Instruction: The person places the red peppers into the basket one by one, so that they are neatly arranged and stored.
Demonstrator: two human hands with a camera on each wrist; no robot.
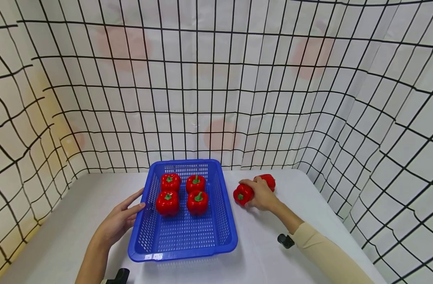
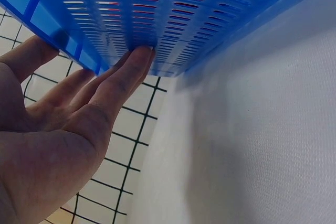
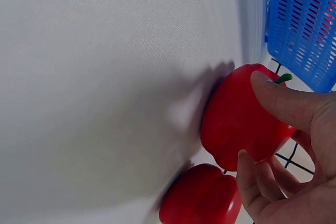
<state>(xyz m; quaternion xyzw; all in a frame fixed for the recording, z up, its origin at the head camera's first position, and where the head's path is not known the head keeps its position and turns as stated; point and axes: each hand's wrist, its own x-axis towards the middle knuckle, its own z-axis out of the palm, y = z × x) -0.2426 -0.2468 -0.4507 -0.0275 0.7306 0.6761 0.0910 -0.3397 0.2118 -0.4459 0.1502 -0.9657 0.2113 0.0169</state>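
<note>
A blue plastic basket [image 1: 188,256] stands on the white surface, with several red bell peppers [image 1: 168,203] grouped in its far half, stems up. My left hand [image 1: 118,221] is at the basket's left side, its fairly straight fingers against the slotted wall [image 2: 173,24] and the thumb by the rim. To the right of the basket, my right hand [image 1: 261,195] holds a red bell pepper [image 3: 241,119] between thumb and fingers, its green stem tilted towards the basket. A second loose bell pepper [image 1: 268,180] lies just behind that hand, partly hidden by it.
Black wire grid [image 1: 198,98] rises at the back and both sides, with white sheeting behind it. White cloth [image 1: 266,244] covers the work surface. Dark wrist devices [image 1: 285,240] sit at both wrists.
</note>
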